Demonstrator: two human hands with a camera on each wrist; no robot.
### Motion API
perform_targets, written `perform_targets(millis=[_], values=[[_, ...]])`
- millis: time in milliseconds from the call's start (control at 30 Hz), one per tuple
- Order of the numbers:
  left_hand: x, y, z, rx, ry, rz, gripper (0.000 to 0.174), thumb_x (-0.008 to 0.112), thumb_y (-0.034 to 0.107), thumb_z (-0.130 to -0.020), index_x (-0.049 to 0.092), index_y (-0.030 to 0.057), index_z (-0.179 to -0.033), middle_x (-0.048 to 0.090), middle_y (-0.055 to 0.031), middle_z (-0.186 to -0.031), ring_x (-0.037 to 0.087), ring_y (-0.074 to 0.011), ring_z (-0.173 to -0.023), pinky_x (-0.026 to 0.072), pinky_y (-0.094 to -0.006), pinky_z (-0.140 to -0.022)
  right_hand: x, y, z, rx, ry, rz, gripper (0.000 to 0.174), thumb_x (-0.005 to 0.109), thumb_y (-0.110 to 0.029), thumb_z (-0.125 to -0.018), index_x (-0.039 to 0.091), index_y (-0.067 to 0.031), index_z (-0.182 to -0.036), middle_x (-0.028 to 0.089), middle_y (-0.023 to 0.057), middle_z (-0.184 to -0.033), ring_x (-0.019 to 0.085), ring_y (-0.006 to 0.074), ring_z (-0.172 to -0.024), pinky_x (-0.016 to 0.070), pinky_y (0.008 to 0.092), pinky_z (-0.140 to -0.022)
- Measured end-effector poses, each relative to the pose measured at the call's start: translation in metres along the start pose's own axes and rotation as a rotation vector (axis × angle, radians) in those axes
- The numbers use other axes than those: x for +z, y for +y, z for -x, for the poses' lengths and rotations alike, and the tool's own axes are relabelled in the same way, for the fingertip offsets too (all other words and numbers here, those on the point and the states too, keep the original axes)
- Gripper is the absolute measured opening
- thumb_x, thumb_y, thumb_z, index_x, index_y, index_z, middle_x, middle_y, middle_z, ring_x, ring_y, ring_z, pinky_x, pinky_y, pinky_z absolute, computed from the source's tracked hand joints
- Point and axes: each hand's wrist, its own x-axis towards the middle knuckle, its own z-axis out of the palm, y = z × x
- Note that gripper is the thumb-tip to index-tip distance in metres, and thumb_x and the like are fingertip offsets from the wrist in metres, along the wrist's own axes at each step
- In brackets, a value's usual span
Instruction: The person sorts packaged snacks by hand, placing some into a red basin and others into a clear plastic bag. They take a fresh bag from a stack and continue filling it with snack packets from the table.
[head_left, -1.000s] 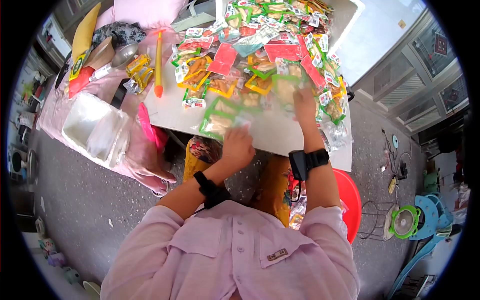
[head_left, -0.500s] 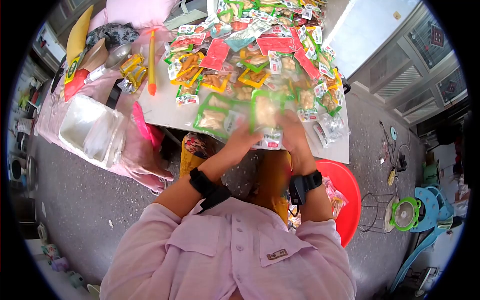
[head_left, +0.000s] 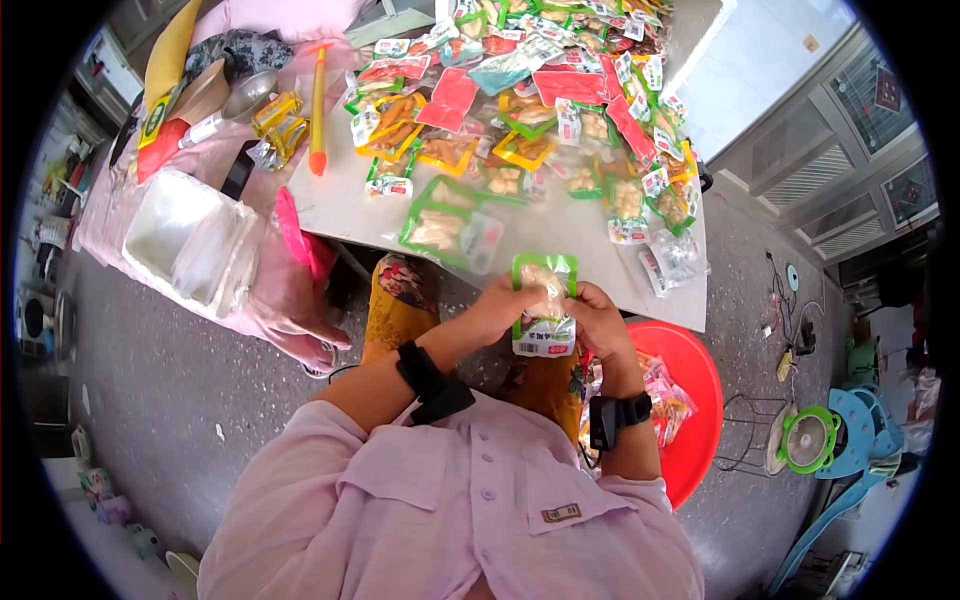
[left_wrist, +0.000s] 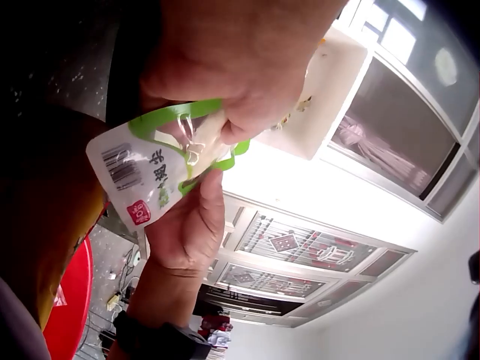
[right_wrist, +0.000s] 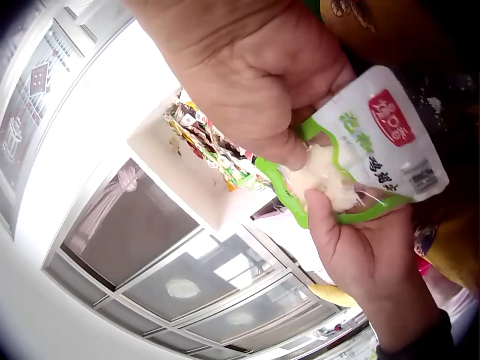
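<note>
Between both hands, over the lap just off the table's (head_left: 350,225) front edge, is a clear snack packet (head_left: 545,290) with a green border and white printed end, pale food pieces inside. The left hand (head_left: 497,308) pinches its left side, thumb across the front. On the opposite edge, the right hand (head_left: 598,322) grips the packet with thumb and fingers. The right wrist view shows both thumbs pressing near the pale food (right_wrist: 322,180); the white end carries a red label and a barcode. Close to the table's front edge lie green-bordered packets (head_left: 437,228).
Many packets (head_left: 510,120) cover the back of the table, beside a white foam box (head_left: 690,50). A red tub (head_left: 695,430) with packets stands on the floor at right. Left are a white foam tray (head_left: 160,225), an orange-tipped yellow tube (head_left: 318,115) and pink cloth (head_left: 100,220).
The right hand has brought a green-bordered packet from the right of the table toward the body. Both hands now hold it over the lap; the left hand has left the packets on the table.
</note>
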Motion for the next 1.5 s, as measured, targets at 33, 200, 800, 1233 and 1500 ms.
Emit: perform_targets(millis=[33, 200, 800, 1233, 1500], values=[[0.002, 0.002, 0.001, 0.022, -0.015, -0.013, 0.025, 0.05, 0.007, -0.075, 0.048, 0.0022, -0.1, 0.054, -0.0051, -0.089, 0.052, -0.013, -0.079, 0.0423, -0.0258, -0.068, -0.005, 0.002, 0.0, 0.009, -0.018, -0.012, 0.018, 0.05, -0.009, -0.079, 0.048, -0.003, -0.095, 0.053, 0.0015, -0.081, 0.05, 0.0062, -0.068, 0.0411, 0.0186, -0.056], [0.009, 0.014, 0.008, 0.071, -0.151, -0.183, 0.027, 0.05, 0.006, -0.073, 0.049, 0.0006, -0.099, 0.054, -0.0047, -0.088, 0.051, -0.011, -0.078, 0.0413, -0.0245, -0.068, 0.0, -0.021, 0.009, -0.021, -0.001, 0.102, 0.018, 0.052, -0.009, -0.077, 0.049, -0.0042, -0.094, 0.053, -0.0009, -0.079, 0.048, 0.0049, -0.067, 0.0394, 0.0172, -0.054], [0.013, 0.033, 0.021, -0.08, -0.277, -0.403, 0.026, 0.052, 0.009, -0.074, 0.05, 0.0018, -0.099, 0.054, -0.0047, -0.091, 0.051, -0.0117, -0.082, 0.0409, -0.0253, -0.072, 0.004, -0.013, 0.009, 0.015, -0.069, 0.208, 0.008, 0.053, -0.005, -0.075, 0.052, -0.0044, -0.084, 0.052, -0.0006, -0.072, 0.047, 0.0059, -0.061, 0.0388, 0.018, -0.053], [-0.035, 0.032, 0.004, 0.553, 0.422, -1.122, 0.025, 0.057, 0.02, -0.069, 0.052, 0.004, -0.088, 0.051, -0.0128, -0.083, 0.051, -0.0225, -0.075, 0.041, -0.0314, -0.064, -0.014, -0.002, 0.011, -0.192, 0.304, -0.238, 0.005, 0.048, -0.007, -0.08, 0.049, -0.0053, -0.075, 0.053, 0.0034, -0.064, 0.052, 0.0133, -0.054, 0.0433, 0.0258, -0.047], [-0.023, 0.034, 0.004, 0.476, 0.459, -1.634, 0.042, 0.057, 0.029, -0.062, 0.052, 0.0043, -0.095, 0.05, -0.0115, -0.1, 0.039, -0.0262, -0.104, 0.0302, -0.0411, -0.085, -0.016, 0.011, 0.004, -0.278, 0.473, -0.312, 0.007, 0.049, -0.01, -0.08, 0.048, -0.0069, -0.074, 0.052, 0.0024, -0.065, 0.052, 0.0124, -0.056, 0.0445, 0.0251, -0.047]])
